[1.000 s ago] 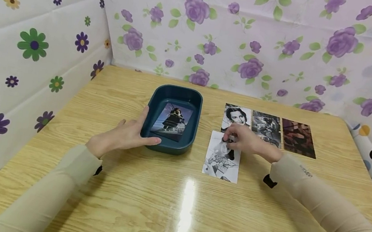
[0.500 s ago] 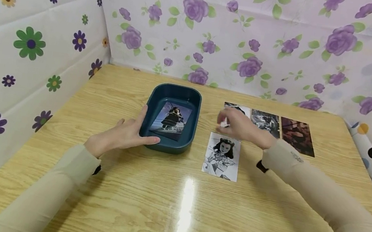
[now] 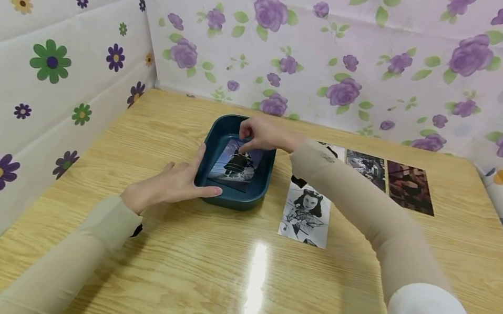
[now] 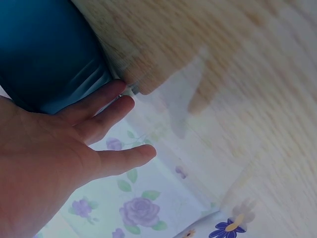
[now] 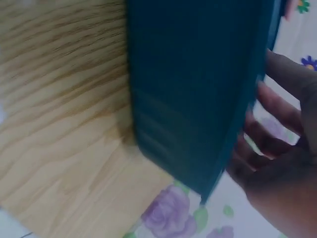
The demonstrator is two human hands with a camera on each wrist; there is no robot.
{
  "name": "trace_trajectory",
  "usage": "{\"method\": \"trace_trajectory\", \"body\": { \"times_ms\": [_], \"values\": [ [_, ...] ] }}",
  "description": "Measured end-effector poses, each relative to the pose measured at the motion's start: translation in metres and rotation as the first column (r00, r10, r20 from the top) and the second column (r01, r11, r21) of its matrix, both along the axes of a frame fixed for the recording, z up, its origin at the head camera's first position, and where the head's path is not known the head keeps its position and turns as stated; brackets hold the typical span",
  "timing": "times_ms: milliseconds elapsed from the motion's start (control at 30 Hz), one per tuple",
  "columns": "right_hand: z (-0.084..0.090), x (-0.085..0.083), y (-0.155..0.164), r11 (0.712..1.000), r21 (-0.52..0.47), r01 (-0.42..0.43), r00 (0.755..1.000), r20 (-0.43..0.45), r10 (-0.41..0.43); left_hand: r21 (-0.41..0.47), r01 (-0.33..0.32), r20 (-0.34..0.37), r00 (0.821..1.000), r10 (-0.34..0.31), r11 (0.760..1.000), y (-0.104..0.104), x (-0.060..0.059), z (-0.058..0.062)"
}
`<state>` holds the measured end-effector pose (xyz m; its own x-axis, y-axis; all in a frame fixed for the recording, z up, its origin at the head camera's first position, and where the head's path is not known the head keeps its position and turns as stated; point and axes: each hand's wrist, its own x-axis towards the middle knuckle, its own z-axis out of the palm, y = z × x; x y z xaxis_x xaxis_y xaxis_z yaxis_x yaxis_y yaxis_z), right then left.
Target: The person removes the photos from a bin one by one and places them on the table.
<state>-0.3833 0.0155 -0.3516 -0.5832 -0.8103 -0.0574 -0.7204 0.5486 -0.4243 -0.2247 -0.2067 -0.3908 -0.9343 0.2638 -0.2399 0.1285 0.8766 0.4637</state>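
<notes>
A dark blue tray point(image 3: 231, 202) sits on the wooden table, with a colour photo point(image 3: 238, 168) of a couple lying inside it. My left hand point(image 3: 171, 183) rests flat against the tray's left wall point(image 4: 44, 49), fingers point(image 4: 104, 106) straight and thumb along the front. My right hand point(image 3: 261, 134) reaches over the tray's far rim, and its curled thumb and forefinger pinch the top edge of the colour photo. The right wrist view shows the tray point(image 5: 193, 89) blurred, with my fingers point(image 5: 282, 163) beside it.
A black-and-white photo of a girl point(image 3: 306, 214) lies just right of the tray. Behind it is a row of three photos: a portrait point(image 3: 331, 150) mostly hidden by my forearm, a grey one point(image 3: 366, 169) and a dark reddish one point(image 3: 409, 187). Flowered panels wall the table.
My right hand left the black-and-white photos and swung left across the table to the tray, where it now meets the colour photo. The left hand stayed at the tray.
</notes>
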Motion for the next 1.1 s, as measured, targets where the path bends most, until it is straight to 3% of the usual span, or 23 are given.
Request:
{"method": "trace_trajectory", "body": {
  "times_ms": [67, 200, 433, 800, 900, 1100],
  "values": [
    [-0.003, -0.001, -0.010, 0.995, 0.095, 0.010, 1.000, -0.001, -0.010, 0.000, 0.003, 0.004, 1.000, -0.003, 1.000, 0.000, 0.000, 0.000],
    [-0.008, 0.001, -0.020, 0.958, 0.280, 0.066, 0.998, -0.039, -0.058, 0.003, 0.004, 0.007, 1.000, -0.004, 1.000, 0.000, -0.001, 0.000],
    [-0.017, 0.002, -0.020, 0.922, 0.365, 0.131, 0.991, -0.056, -0.119, -0.002, 0.005, 0.000, 1.000, -0.005, 1.000, 0.000, -0.001, 0.000],
    [-0.019, 0.003, -0.018, 0.932, 0.333, 0.142, 0.985, -0.145, -0.098, 0.000, 0.000, 0.002, 1.000, 0.000, 1.000, 0.001, -0.001, 0.000],
    [-0.018, 0.005, -0.018, 0.949, 0.283, 0.142, 0.982, -0.157, -0.100, -0.002, -0.002, 0.001, 1.000, 0.002, 1.000, 0.001, 0.000, 0.000],
    [-0.003, 0.007, -0.016, 0.990, 0.053, 0.128, 0.991, 0.023, -0.129, -0.007, -0.004, 0.012, 1.000, 0.004, 1.000, 0.001, 0.000, 0.001]
  ]
}}
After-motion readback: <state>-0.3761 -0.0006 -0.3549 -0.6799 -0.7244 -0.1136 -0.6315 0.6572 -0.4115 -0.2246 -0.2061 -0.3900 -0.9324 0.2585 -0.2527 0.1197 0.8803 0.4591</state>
